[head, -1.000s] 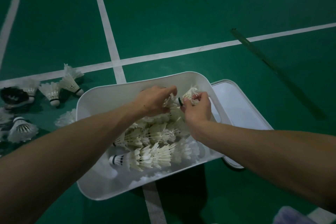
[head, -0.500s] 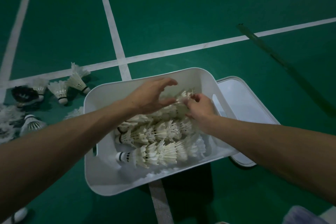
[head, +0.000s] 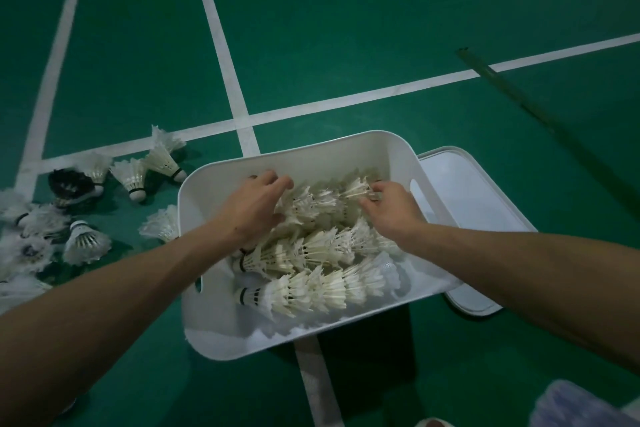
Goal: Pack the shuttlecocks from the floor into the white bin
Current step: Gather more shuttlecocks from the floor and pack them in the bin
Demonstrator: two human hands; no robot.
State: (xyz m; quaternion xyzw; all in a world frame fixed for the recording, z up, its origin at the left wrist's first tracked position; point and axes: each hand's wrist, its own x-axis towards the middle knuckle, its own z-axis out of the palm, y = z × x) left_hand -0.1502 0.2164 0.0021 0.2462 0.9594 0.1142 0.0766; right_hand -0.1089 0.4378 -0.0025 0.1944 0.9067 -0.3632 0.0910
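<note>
In the centre-frame white bin [head: 311, 163], left hand [head: 258, 208] and right hand [head: 391, 206] each have their grip clamped on an end of the nested row [head: 318, 201] — probably aligning it to save room; loose shuttlecocks [head: 86, 243] lie at frame left.

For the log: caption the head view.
Left hand and right hand hold white feather shuttlecocks in a white plastic bin; others lie on green floor.

A: What's in the white bin [head: 311, 163]?
B: Rows of nested shuttlecocks [head: 311, 291]. The left hand [head: 258, 210] curls round one end of the far row [head: 322, 201]; the right hand [head: 391, 208] pinches its other end.
A: And on the green floor [head: 346, 28]?
B: Loose shuttlecocks [head: 86, 243] left of the bin, a white lid [head: 478, 204] just beside its right.
</note>
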